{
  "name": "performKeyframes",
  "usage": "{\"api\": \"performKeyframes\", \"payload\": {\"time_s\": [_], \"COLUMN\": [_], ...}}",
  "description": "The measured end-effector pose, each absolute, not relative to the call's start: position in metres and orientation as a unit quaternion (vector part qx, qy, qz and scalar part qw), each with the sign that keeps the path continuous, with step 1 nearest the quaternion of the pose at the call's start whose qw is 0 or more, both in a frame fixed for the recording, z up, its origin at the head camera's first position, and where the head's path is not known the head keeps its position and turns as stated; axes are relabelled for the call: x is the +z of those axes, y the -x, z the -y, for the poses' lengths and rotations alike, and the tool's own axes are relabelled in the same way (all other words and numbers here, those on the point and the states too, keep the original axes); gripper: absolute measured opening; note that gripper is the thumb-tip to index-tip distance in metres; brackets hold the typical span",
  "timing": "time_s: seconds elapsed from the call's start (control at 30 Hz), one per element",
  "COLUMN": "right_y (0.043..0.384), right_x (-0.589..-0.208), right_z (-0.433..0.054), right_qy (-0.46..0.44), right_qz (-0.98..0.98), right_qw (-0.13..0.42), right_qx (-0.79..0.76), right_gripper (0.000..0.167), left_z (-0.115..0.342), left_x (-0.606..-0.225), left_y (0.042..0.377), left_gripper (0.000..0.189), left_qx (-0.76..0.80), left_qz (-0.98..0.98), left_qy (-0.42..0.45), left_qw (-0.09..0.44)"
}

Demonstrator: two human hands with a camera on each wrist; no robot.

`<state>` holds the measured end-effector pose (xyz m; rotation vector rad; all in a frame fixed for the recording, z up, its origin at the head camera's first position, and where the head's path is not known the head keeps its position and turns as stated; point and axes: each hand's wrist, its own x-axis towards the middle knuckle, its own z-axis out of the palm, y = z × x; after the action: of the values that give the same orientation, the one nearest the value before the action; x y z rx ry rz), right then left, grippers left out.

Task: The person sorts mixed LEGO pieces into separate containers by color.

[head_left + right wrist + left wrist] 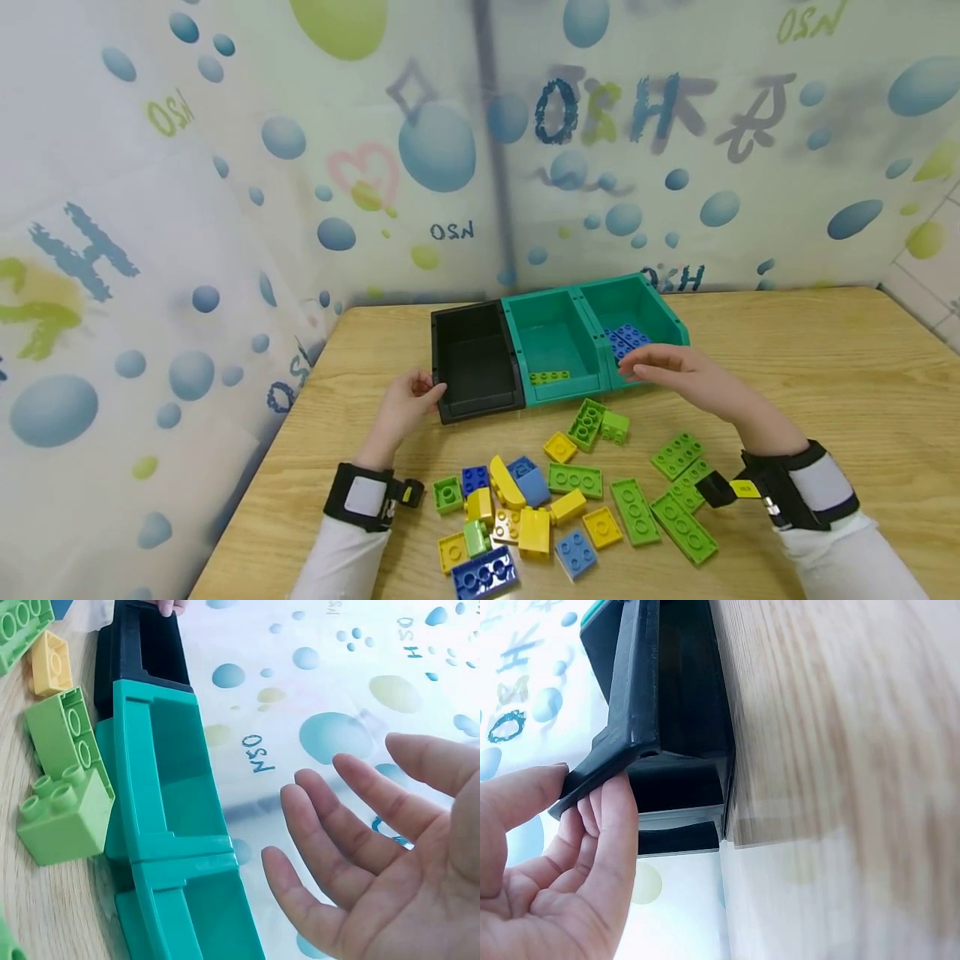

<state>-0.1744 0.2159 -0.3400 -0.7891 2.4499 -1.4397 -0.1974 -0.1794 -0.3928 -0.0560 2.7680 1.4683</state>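
Observation:
My left hand (407, 408) pinches the left rim of a black bin (480, 367); in the left wrist view the thumb lies on one side of the rim and the fingers curl under it. Joined to that bin are a middle teal bin (551, 333) holding a lime-green brick (550, 377) and a right teal bin (633, 296) with blue bricks (626, 337). My right hand (678, 375) is held over the front of the right teal bin, its fingers loosely extended and nothing in them. The right wrist view shows its palm and spread fingers (337, 862).
Loose building bricks lie on the wooden table (825, 375) before the bins: green bricks (573, 481), yellow bricks (534, 531) and blue bricks (483, 575). Nearest the bins are two green bricks (587, 422). A patterned curtain (450, 167) hangs behind and to the left.

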Motion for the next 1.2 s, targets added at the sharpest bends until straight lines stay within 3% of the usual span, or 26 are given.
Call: {"api": "performKeyframes", "payload": {"time_s": [0.63, 0.97, 1.2], "right_y": [0.162, 0.162, 0.164], "right_x": [-0.352, -0.364, -0.374], "right_z": [-0.253, -0.259, -0.253], "right_qy": [0.206, 0.226, 0.221], "right_qz": [-0.885, -0.905, -0.913], "right_qw": [0.047, 0.163, 0.213], "right_qx": [-0.414, -0.322, -0.269], "right_gripper": [0.032, 0.049, 0.064], "left_z": [0.177, 0.178, 0.179], "left_x": [-0.394, -0.392, -0.394], "left_y": [0.199, 0.199, 0.198], "left_gripper": [0.016, 0.016, 0.016], "left_qx": [0.471, 0.478, 0.485], "left_qz": [-0.882, -0.878, -0.875], "left_qy": [0.012, 0.011, 0.012], "left_qw": [-0.003, -0.003, 0.003]}}
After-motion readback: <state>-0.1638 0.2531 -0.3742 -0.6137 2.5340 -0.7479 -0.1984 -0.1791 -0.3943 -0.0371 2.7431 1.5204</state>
